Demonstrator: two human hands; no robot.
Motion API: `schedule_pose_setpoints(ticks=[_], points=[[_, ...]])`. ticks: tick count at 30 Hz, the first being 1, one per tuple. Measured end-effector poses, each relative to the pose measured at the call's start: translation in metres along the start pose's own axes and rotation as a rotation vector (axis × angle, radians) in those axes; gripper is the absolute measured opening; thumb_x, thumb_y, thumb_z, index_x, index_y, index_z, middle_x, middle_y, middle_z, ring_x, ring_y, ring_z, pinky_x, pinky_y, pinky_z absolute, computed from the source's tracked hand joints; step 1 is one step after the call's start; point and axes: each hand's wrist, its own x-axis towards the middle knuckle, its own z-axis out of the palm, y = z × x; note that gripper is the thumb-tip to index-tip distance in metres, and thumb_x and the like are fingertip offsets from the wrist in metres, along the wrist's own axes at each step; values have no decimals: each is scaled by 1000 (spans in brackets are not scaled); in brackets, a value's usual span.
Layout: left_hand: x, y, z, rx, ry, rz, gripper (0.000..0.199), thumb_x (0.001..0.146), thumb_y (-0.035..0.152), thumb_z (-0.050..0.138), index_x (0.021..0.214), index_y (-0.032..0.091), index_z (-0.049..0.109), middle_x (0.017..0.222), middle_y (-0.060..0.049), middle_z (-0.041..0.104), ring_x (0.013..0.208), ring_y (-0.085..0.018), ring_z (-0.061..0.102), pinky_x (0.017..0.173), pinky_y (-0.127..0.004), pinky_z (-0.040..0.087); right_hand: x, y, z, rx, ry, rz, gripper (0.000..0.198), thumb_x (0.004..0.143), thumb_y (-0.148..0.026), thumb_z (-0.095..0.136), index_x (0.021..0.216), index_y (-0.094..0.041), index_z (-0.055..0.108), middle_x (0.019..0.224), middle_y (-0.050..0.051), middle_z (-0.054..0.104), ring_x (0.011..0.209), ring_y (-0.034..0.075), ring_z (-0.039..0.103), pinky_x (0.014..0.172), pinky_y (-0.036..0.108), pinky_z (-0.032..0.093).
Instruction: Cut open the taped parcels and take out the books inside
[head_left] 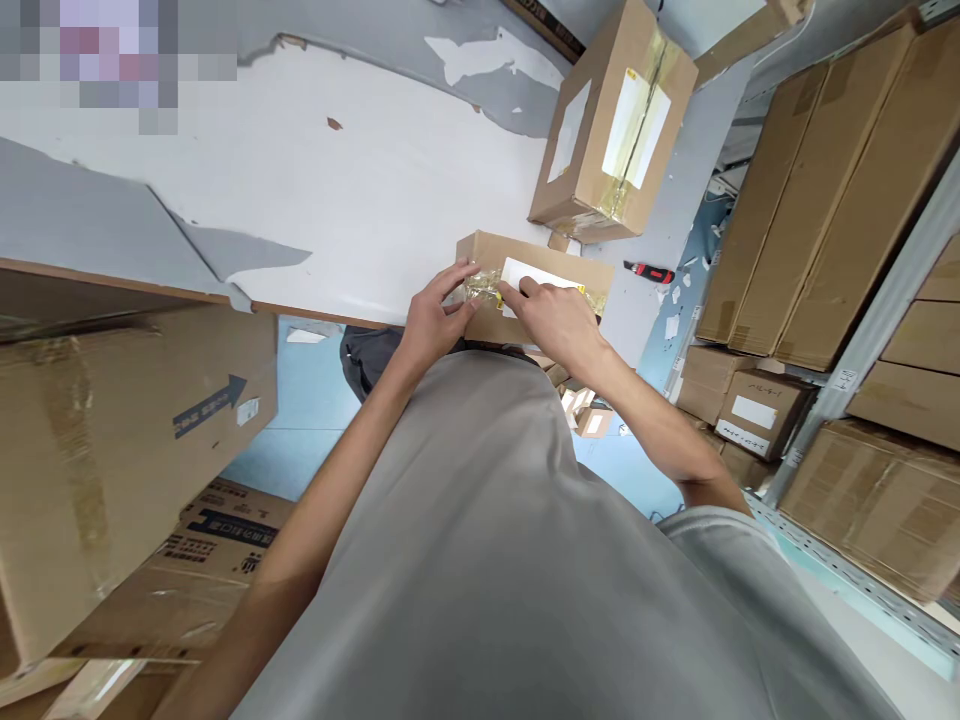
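A small cardboard box (pixel 540 251) lies at the table's near edge, right in front of my body. Crinkled clear tape (pixel 484 284) runs along its top, and a white label (pixel 529 270) sits there too. My left hand (pixel 439 312) is at the box's left end, thumb and fingers apart, fingertips touching the taped part. Over the label, my right hand (pixel 556 318) has its fingers curled, the index fingertip at the label's left edge beside the tape. Whatever may be between those fingers is hidden.
A larger taped carton (pixel 577 170) with white labels stands behind. A red and black utility knife (pixel 649 272) lies right of the small box. Large cartons (pixel 832 200) fill metal shelving on the right. A big carton (pixel 135 440) is at the left, below the white-topped table (pixel 337 190).
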Motion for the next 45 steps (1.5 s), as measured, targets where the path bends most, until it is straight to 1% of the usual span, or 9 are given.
schedule_pose_setpoints(ticks=[4,13,19,24,31,34,37,42,45], points=[[1,-2,0,-21,9,-9,65,96,61,89,152,31,75,177,-12,57,166,-44,53,126,-62,59,4,-6,-4,1,0,9,60,114,-6,33,171,-16,49,147,26,72,121,33,77,90,39,57],[0,3,0,75,5,-6,78,96,75,83,158,29,72,179,-16,55,166,-44,54,121,-57,64,5,-3,2,39,30,-8,56,115,-7,36,169,-15,50,148,26,72,123,32,78,91,38,56],[1,1,-2,100,14,-9,81,94,77,84,157,26,73,178,-17,56,164,-44,56,128,-60,57,4,6,12,39,44,22,46,116,-4,35,150,-11,64,140,26,75,122,32,78,90,36,53],[1,1,-2,101,26,-13,82,93,79,85,155,27,73,176,-16,59,164,-42,56,129,-58,57,-15,29,24,39,7,61,49,114,-2,34,151,-11,66,139,26,75,121,33,78,88,37,51],[4,2,1,146,99,14,81,89,82,86,148,27,78,170,-14,66,161,-40,60,135,-60,48,-59,92,63,47,-72,290,53,112,-1,37,153,-11,69,135,27,77,118,35,80,87,39,49],[6,5,-3,165,122,18,77,88,78,90,146,28,80,167,-14,69,158,-39,64,136,-60,47,-65,105,83,49,-44,236,55,113,-4,39,162,-16,62,140,25,75,118,33,80,83,37,49],[7,14,-14,225,147,9,68,91,70,91,144,28,81,165,-13,70,154,-39,67,135,-59,51,-57,98,95,67,-20,153,58,112,-3,40,165,-19,59,143,23,75,119,31,80,80,36,50],[2,24,-34,344,264,0,56,95,54,91,140,24,81,159,-14,74,145,-39,74,128,-61,59,-41,74,94,107,48,60,66,111,-1,37,173,-19,51,146,22,75,117,29,80,81,37,51],[0,22,-37,401,337,6,49,94,47,91,135,23,82,148,-13,80,140,-36,77,127,-57,60,-49,73,89,122,38,68,62,110,1,38,166,-15,58,141,23,77,116,29,79,81,37,49]])
